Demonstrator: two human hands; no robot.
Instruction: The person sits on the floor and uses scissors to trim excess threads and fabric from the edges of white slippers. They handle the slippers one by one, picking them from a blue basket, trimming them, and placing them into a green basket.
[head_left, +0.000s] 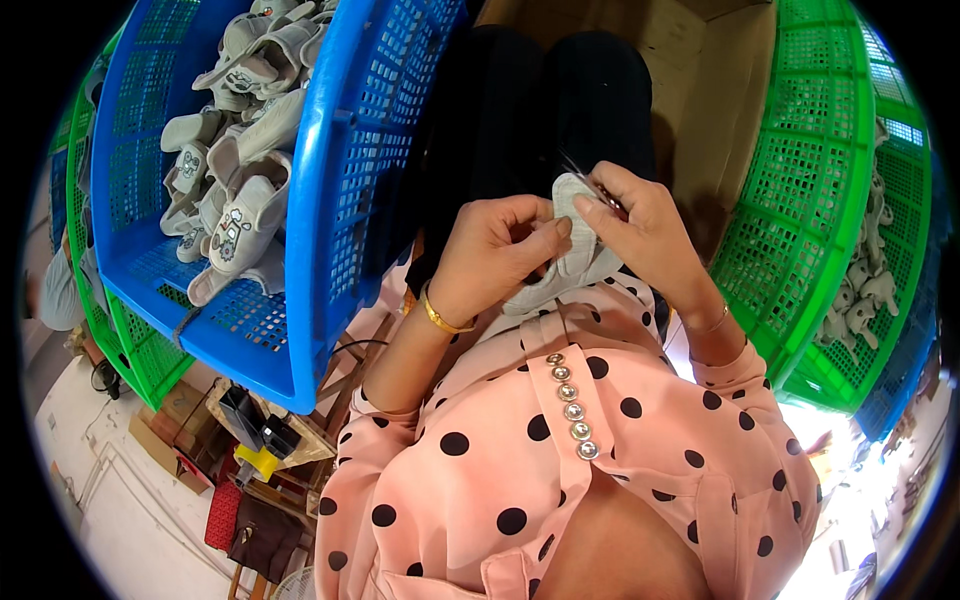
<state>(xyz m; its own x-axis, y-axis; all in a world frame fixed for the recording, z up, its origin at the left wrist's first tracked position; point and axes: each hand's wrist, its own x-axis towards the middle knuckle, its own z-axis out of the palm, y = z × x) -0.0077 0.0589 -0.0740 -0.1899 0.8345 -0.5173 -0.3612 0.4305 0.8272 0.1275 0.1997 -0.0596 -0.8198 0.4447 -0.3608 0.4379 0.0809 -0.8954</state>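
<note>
A small light-grey fabric shoe (577,262) is held up in front of my lap, between both hands. My left hand (490,250) is closed, thumb and forefinger pinched at the near side of the shoe's edge. My right hand (645,222) grips the shoe from the other side, its thumb pressed on the fabric. Tucked in that same hand is a slim tool with a dark red handle (611,204); its thin metal tip sticks out past the shoe. Fingers hide most of the tool and part of the shoe, so its exact kind is unclear.
On my left stands a blue plastic basket (308,200) heaped with similar grey shoes (238,225). A green basket (800,180) rises close on my right, with more grey pieces (862,300) beyond its wall. Ahead lies an open cardboard box (735,110). A wooden stand (310,455) is at lower left.
</note>
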